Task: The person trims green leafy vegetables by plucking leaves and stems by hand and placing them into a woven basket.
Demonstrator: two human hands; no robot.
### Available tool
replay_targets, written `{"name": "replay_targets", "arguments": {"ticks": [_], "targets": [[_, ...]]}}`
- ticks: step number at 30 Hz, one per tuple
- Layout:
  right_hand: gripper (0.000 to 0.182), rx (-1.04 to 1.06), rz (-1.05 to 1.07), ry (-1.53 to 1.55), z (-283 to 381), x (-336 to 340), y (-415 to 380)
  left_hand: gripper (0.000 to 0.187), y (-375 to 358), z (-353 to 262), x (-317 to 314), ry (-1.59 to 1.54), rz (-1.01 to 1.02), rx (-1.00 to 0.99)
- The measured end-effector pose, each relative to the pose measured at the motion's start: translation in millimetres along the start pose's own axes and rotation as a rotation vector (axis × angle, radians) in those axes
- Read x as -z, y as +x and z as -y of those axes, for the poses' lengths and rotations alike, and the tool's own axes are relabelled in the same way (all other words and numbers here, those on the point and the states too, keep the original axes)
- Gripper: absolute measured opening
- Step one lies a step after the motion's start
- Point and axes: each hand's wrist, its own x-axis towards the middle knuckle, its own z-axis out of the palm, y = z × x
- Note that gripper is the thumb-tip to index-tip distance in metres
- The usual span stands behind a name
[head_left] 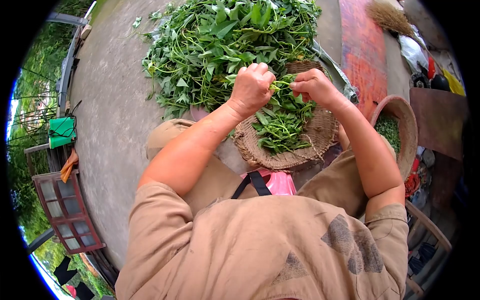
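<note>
My left hand (253, 86) is closed round green stems at the left side of the woven basket, its knuckles facing up. Close by on the right, my right hand (316, 89) pinches the other end of the same green stems (281, 84), which stretch across the short gap between the hands. Below them sits the shallow woven basket (327, 125), partly filled with picked leafy greens (280, 127). A large heap of leafy vines (220, 45) lies on the ground just beyond my hands and touches the basket's far side.
On the right stand a round clay pot (409, 132) with chopped greens inside and a red board (364, 55). A straw broom (390, 17) lies at the top right. Something pink (280, 184) shows between my knees. Grey concrete floor (112, 100) extends on the left.
</note>
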Motion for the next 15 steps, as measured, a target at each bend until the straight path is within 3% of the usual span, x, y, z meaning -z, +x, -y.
{"name": "replay_targets", "arguments": {"ticks": [4, 10, 14, 15], "targets": [[0.028, -0.004, 0.057, 0.021, -2, -1, -2, 0.019, -2, 1, -3, -0.101, 0.018, -0.018], [0.026, -0.032, 0.042, 0.109, 2, -3, -4, 0.017, -1, 14, -13, -0.285, -0.086, 0.262], [0.028, -0.104, -0.018, 0.096, -13, 6, 1, 0.014, 5, 34, 1, -0.699, -0.079, 0.813], [0.028, -0.134, -0.032, 0.111, -12, 9, 1, 0.013, 8, 38, 1, -0.855, -0.187, 0.854]]}}
